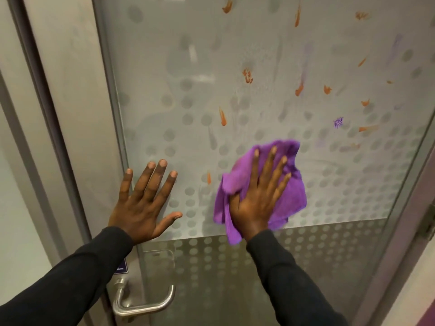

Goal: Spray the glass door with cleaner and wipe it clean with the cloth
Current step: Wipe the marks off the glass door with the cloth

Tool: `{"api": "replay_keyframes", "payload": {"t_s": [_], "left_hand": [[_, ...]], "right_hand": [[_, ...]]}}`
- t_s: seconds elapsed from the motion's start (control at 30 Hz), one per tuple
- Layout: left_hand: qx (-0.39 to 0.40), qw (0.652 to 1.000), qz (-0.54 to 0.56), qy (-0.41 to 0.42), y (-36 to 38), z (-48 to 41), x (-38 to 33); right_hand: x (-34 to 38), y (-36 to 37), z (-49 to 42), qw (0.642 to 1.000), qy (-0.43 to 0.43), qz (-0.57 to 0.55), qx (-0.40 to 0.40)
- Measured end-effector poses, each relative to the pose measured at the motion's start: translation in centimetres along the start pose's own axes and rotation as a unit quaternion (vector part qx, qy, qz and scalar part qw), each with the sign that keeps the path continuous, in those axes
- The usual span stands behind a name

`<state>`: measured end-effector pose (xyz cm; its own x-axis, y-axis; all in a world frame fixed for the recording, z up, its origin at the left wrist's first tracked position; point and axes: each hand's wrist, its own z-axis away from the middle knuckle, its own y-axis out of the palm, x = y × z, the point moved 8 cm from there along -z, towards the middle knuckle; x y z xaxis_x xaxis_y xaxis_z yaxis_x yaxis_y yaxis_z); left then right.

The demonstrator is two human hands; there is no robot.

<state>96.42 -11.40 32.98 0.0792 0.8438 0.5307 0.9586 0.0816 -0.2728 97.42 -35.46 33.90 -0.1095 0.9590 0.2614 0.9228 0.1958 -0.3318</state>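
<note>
Low in the frame, both hands lie flat on the glass door (235, 67), arms in black sleeves reaching up. At centre right, the right hand (256, 196) presses the purple cloth (292, 194) to the pane with fingers spread straight. The left hand (143, 198), lower left, rests wide and bare near the door edge, above the metal handle (146, 307). Orange smears (222, 117) dot the glass above.

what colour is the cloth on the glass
Purple; the cloth shows clearly in the head view, under the right hand.

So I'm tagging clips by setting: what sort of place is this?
Probably an office or public building interior: a frosted, dot-patterned glass door in a grey frame, with a steel lever handle.
</note>
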Motion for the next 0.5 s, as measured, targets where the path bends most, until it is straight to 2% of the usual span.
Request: {"api": "replay_keyframes", "payload": {"t_s": [0.1, 0.2, 0.33, 0.5], "left_hand": [[0.001, 1.0, 0.002, 0.0, -0.1, 0.1, -0.1], [0.005, 1.0, 0.009, 0.0, -0.1, 0.1, 0.0], [0.017, 1.0, 0.022, 0.005, 0.1, 0.0, 0.0], [0.02, 0.999, 0.025, 0.003, 0.2, 0.1, 0.1]], "right_hand": [[-0.6, 2.0, 5.8, 0.999, 0.018, 0.003, 0.032], [2.0, 2.7, 6.6, 0.997, 0.069, 0.005, 0.045], [6.6, 1.5, 2.4, 0.998, 0.054, -0.005, 0.029], [7.8, -2.1, -7.4, 0.993, 0.109, -0.017, -0.036]]}}
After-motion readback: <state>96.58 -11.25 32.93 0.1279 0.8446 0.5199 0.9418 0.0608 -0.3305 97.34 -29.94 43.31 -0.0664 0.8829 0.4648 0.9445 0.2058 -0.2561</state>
